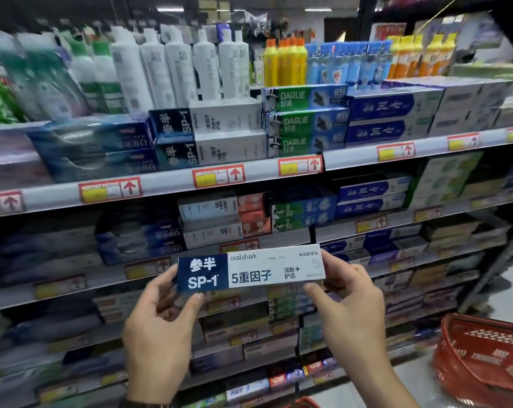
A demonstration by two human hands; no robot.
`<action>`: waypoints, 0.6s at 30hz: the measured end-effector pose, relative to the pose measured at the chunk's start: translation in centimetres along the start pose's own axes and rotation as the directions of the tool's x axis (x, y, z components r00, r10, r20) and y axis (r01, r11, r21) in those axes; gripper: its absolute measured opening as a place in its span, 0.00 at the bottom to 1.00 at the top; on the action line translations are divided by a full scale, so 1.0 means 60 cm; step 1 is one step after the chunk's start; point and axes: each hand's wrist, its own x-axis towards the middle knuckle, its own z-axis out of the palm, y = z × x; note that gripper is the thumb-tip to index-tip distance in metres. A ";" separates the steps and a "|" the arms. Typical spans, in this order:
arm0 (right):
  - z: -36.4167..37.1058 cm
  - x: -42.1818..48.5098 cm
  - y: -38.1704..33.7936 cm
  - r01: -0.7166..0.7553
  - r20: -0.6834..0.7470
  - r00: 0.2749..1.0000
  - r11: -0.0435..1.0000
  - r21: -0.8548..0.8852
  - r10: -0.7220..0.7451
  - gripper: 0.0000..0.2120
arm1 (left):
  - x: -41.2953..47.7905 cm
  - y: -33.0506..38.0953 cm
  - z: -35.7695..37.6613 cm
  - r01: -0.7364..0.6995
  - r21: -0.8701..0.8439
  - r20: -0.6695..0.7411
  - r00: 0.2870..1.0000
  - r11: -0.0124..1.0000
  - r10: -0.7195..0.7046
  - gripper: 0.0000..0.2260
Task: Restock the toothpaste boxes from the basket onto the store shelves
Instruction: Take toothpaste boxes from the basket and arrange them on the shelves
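I hold a blue-and-white SP-1 toothpaste box [250, 269] level in front of the shelves, label facing me. My left hand [161, 322] pinches its blue left end between thumb and fingers. My right hand [349, 304] pinches its white right end the same way. Two matching SP-1 boxes [211, 136] are stacked on the upper toothpaste shelf [167, 184], between blue boxes on the left and green Darlie boxes [305, 122] on the right. A red basket [481, 357] sits at the lower right on the floor.
Shelves full of toothpaste boxes run below, each edge lined with red-and-yellow price tags [218, 176]. White, yellow and blue bottles [228, 63] stand behind the top row. Part of a second red basket rim [302, 403] shows at the bottom edge.
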 end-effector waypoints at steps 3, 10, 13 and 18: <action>0.019 0.012 -0.025 0.031 -0.004 1.000 0.999 0.015 -0.031 0.27 | 0.029 0.009 -0.014 -0.011 -0.048 -0.015 1.000 0.999 0.011 0.24; 0.065 0.050 -0.078 0.092 -0.015 0.996 0.992 0.090 -0.091 0.25 | 0.094 0.038 -0.039 -0.072 -0.186 -0.002 0.997 0.980 0.073 0.23; 0.086 0.062 -0.095 0.096 -0.003 0.995 0.986 0.133 -0.096 0.23 | 0.126 0.043 -0.044 -0.078 -0.222 0.003 0.997 0.972 0.080 0.23; 0.124 0.078 -0.111 0.079 -0.016 0.997 0.982 0.173 -0.077 0.23 | 0.171 0.049 -0.049 -0.126 -0.211 0.003 0.992 0.969 0.129 0.24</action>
